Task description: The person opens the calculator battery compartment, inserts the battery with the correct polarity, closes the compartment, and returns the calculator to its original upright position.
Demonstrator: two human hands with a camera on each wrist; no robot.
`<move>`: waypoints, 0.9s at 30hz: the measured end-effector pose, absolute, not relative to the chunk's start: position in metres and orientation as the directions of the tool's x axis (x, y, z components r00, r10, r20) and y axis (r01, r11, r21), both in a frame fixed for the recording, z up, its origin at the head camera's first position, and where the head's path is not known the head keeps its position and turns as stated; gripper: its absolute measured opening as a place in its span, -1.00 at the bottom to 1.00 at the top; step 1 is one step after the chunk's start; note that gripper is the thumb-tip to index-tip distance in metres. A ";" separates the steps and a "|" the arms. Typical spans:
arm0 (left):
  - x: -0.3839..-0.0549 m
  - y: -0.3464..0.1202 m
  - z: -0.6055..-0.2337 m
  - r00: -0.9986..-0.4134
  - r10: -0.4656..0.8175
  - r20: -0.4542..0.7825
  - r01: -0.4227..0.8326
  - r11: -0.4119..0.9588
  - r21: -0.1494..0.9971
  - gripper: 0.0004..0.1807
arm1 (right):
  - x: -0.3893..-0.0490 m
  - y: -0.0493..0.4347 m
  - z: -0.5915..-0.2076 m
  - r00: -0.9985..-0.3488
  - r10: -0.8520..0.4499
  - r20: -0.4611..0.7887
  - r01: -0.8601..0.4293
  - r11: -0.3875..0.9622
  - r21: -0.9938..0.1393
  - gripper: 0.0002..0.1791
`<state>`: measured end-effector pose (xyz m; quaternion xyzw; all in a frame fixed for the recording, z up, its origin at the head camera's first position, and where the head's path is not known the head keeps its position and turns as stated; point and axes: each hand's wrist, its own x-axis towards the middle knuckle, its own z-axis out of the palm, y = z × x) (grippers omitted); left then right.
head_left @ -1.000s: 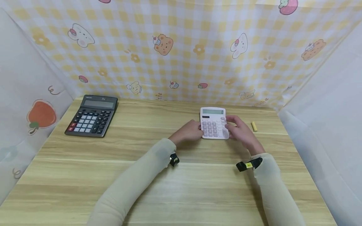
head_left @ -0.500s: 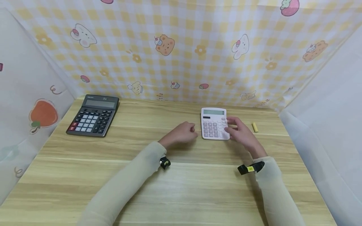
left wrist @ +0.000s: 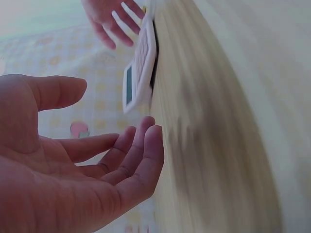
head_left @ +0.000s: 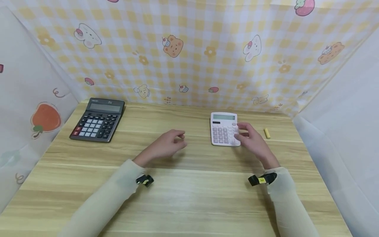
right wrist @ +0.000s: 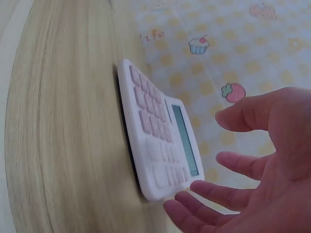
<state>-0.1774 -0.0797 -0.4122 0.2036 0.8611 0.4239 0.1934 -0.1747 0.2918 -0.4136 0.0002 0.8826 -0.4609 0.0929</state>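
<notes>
A pale pink calculator lies face up on the wooden table, its display showing a single digit. My right hand is at its right edge, fingers spread and loosely bent; in the right wrist view the fingertips are right by the calculator's side, and nothing is gripped. My left hand hovers over the table to the left of the pink calculator, relaxed and holding nothing. In the left wrist view its thumb and fingers stand apart, with the pink calculator beyond them.
A larger black calculator lies at the table's back left. A small yellow cylinder rests to the right of my right hand. A yellow checked cloth hangs along the back edge, with white sheets at the sides.
My left hand has let go of the pink calculator's left edge and moved left, its fingers loosening. The right hand stays at the right edge with its hold relaxed.
</notes>
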 end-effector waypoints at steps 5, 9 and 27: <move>-0.167 -0.119 -0.408 -0.884 0.447 -0.135 0.164 0.568 0.806 -0.30 | -0.175 0.277 -0.406 -0.992 -0.087 -0.090 0.023 0.581 -0.813 -0.35; -0.161 -0.148 -0.400 -0.920 0.376 -0.114 0.143 0.591 0.794 -0.30 | -0.178 0.257 -0.401 -0.991 -0.128 -0.038 -0.042 0.568 -0.822 -0.39; -0.165 -0.256 -0.393 -0.998 0.053 -0.013 0.031 0.740 0.672 -0.23 | -0.191 0.137 -0.404 -0.913 -0.406 -0.053 -0.138 0.428 -0.893 -0.43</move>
